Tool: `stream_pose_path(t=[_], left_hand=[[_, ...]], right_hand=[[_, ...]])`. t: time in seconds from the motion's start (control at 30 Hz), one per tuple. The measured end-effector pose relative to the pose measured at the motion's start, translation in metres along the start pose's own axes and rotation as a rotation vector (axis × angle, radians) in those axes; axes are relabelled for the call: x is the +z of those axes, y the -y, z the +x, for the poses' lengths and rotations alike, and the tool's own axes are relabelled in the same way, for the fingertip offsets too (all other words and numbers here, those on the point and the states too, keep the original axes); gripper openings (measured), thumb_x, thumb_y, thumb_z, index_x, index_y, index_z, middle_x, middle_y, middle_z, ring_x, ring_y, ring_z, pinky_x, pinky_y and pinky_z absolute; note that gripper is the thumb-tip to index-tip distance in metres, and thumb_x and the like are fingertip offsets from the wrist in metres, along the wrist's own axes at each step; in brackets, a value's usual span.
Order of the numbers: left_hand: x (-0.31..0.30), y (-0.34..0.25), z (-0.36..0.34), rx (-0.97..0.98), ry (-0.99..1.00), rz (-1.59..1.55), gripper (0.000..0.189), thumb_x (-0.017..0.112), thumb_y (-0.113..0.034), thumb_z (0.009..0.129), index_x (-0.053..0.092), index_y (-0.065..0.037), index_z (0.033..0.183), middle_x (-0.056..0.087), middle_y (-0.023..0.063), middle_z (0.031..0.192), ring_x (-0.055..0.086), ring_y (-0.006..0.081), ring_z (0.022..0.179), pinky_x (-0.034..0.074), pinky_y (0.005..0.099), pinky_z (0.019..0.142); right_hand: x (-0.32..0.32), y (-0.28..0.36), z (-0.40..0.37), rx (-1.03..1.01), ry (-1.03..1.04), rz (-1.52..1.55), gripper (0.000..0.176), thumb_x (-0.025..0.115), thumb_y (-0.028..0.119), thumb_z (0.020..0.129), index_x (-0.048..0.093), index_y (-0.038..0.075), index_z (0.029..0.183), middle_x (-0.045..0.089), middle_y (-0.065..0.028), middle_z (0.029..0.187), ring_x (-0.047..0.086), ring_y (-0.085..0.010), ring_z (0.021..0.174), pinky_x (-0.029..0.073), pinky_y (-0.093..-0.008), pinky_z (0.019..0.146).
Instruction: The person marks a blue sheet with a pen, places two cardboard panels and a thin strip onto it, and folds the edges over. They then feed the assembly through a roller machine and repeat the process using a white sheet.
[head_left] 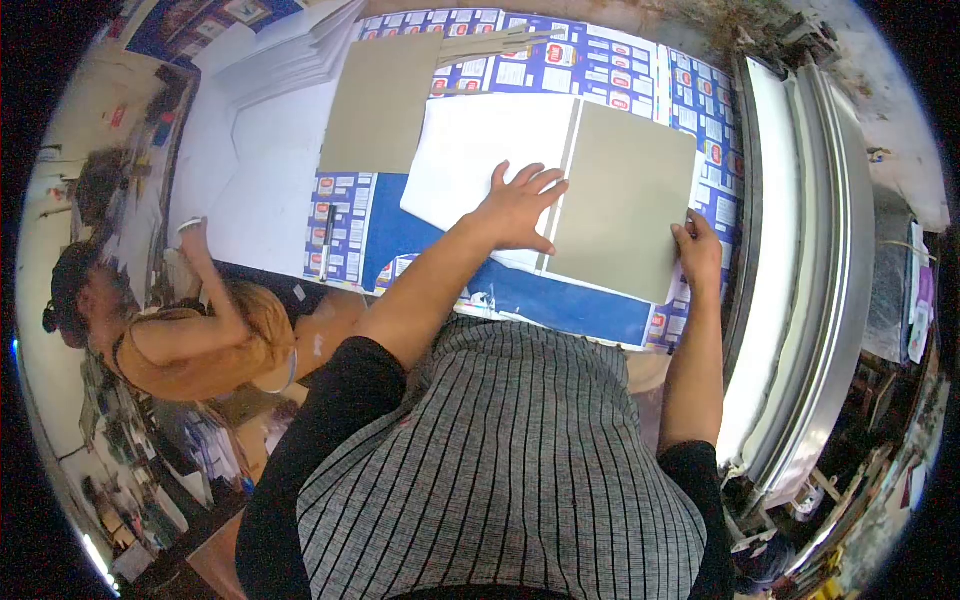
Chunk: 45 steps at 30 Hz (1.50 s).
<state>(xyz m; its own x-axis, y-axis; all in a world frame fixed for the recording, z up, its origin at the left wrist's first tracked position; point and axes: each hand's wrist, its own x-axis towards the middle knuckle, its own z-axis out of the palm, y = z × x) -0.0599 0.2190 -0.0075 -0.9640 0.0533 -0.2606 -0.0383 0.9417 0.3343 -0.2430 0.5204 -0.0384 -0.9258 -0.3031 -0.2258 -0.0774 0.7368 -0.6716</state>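
Observation:
A grey board [625, 200] lies on a large white sheet [480, 145], with a narrow grey strip [571, 135] along its left side. My left hand [520, 208] rests palm down on the white sheet, fingers spread, the fingertips reaching the strip. At the board's right edge is my right hand [700, 248], its thumb and fingers closed about the edge. A second grey board [380, 105] lies to the left, apart from both hands. Solid blue sheeting [575, 305] shows below the white sheet.
Printed blue sheets [620, 60] cover the table. Grey strips [490, 45] lie at the back, a black marker [328, 240] at the left. Stacked white paper [250, 170] lies farther left, near another person [200, 340]. A long metal-edged machine [815, 280] borders the right.

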Motion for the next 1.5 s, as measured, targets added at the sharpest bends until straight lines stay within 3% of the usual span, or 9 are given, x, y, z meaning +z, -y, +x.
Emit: stream_pose_path(t=[0.47,0.53,0.63,0.97,1.27,1.33,1.5], left_hand=[[-0.004,-0.004,0.001,-0.031,0.036,0.054,0.113,0.084,-0.061,0.063,0.034,-0.018,0.155,0.025,0.0055,0.164,0.02,0.0303,0.151,0.009,0.0662,0.117],[-0.004,-0.003,0.0,-0.018,0.029,0.044,0.112,0.084,-0.06,0.064,0.034,-0.018,0.155,0.025,0.0059,0.163,0.021,0.0308,0.151,0.01,0.0666,0.117],[-0.004,-0.003,0.0,-0.007,0.02,0.044,0.111,0.083,-0.059,0.064,0.035,-0.017,0.155,0.026,0.0064,0.163,0.021,0.0311,0.15,0.01,0.067,0.117],[-0.001,-0.002,0.0,-0.001,0.011,0.05,0.111,0.083,-0.06,0.064,0.035,-0.017,0.154,0.026,0.0068,0.163,0.021,0.0317,0.15,0.01,0.0676,0.116],[-0.003,-0.003,0.0,-0.006,0.01,0.021,0.111,0.083,-0.059,0.064,0.035,-0.017,0.155,0.026,0.0078,0.163,0.021,0.0323,0.15,0.01,0.0675,0.116],[-0.003,-0.003,0.0,-0.021,0.022,0.067,0.108,0.082,-0.059,0.067,0.035,-0.018,0.155,0.027,0.0068,0.162,0.019,0.0289,0.151,0.011,0.0662,0.117],[-0.003,-0.003,0.0,-0.023,0.033,0.056,0.109,0.081,-0.06,0.067,0.034,-0.018,0.155,0.026,0.0074,0.162,0.019,0.029,0.151,0.01,0.0658,0.117]], right_hand=[[-0.004,0.008,-0.002,0.008,0.003,0.004,0.051,0.075,0.024,0.085,0.063,0.004,0.131,0.072,-0.0203,0.11,0.07,-0.0303,0.1,0.053,-0.0383,0.09],[-0.01,0.027,-0.011,0.099,0.044,0.042,0.051,0.074,0.024,0.086,0.063,0.004,0.132,0.072,-0.0202,0.11,0.07,-0.0303,0.099,0.053,-0.0382,0.089],[-0.005,0.01,-0.003,0.003,0.002,-0.064,0.051,0.074,0.023,0.086,0.063,0.005,0.132,0.072,-0.0194,0.109,0.07,-0.0295,0.098,0.054,-0.0378,0.088],[-0.001,-0.005,0.004,0.036,0.031,-0.016,0.051,0.075,0.023,0.086,0.063,0.005,0.132,0.072,-0.0181,0.106,0.07,-0.0271,0.096,0.054,-0.0369,0.086],[-0.005,0.0,0.0,0.036,0.058,0.126,0.049,0.076,0.019,0.085,0.063,0.003,0.13,0.073,-0.0142,0.098,0.068,-0.0211,0.084,0.054,-0.0337,0.077],[-0.003,-0.007,0.003,-0.041,0.016,0.058,0.048,0.076,0.017,0.085,0.063,0.002,0.129,0.073,-0.0121,0.095,0.067,-0.0181,0.08,0.054,-0.0331,0.073],[-0.003,-0.003,0.002,0.007,0.034,0.116,0.048,0.076,0.016,0.085,0.063,0.002,0.129,0.073,-0.0111,0.094,0.066,-0.018,0.079,0.054,-0.0331,0.072]])
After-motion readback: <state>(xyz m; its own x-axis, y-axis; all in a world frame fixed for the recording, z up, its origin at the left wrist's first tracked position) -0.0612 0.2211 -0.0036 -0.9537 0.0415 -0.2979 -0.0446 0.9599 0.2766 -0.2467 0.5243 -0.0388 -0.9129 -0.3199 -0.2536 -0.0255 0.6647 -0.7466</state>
